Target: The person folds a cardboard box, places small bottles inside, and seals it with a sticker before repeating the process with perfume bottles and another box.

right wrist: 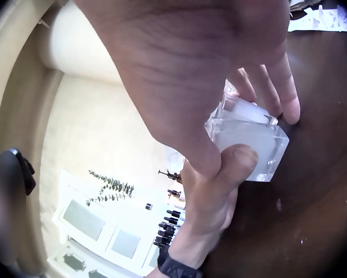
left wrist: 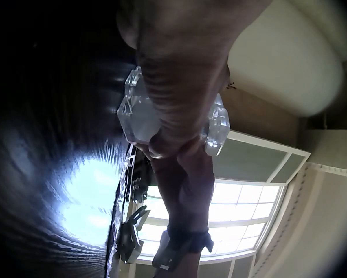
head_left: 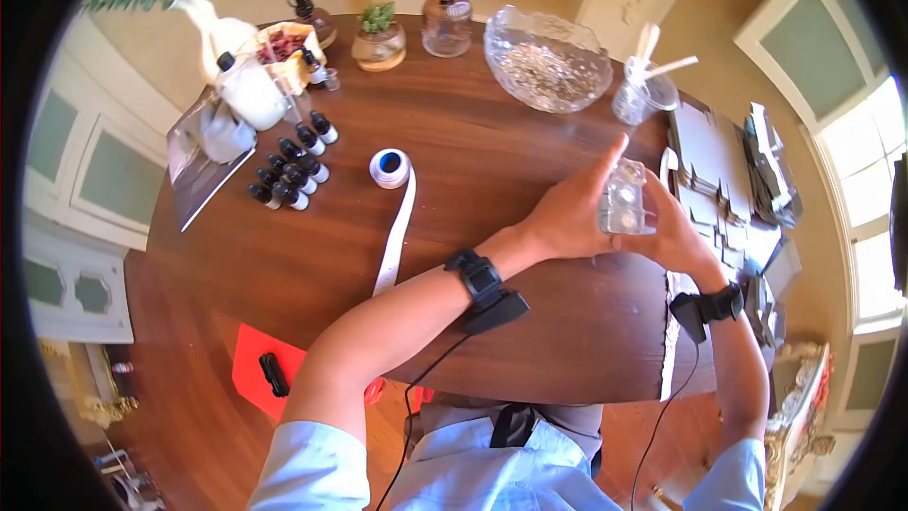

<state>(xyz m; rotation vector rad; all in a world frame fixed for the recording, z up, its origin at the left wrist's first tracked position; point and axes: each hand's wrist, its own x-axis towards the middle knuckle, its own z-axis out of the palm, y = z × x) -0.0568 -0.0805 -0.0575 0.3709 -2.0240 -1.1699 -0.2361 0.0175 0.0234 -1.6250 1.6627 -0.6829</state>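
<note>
Both hands hold a small stack of clear, square-edged glass pieces [head_left: 622,197] with whitish insides over the right part of the table. My left hand [head_left: 567,218] grips it from the left, thumb pointing up and away. From the right, my right hand [head_left: 676,237] curls its fingers around the other side. In the right wrist view the glass [right wrist: 248,142] shows thick clear walls, with the left thumb [right wrist: 240,162] pressed on its face. The left wrist view shows its faceted edges [left wrist: 218,128] on both sides of the left hand, which hides the middle.
A roll of white tape [head_left: 390,168] trails a strip toward the near edge. Several dropper bottles [head_left: 293,170] stand at left. A glass bowl [head_left: 544,61], spray bottle [head_left: 446,19] and potted plant [head_left: 378,38] line the back. Grey flat boxes [head_left: 705,156] lie at right.
</note>
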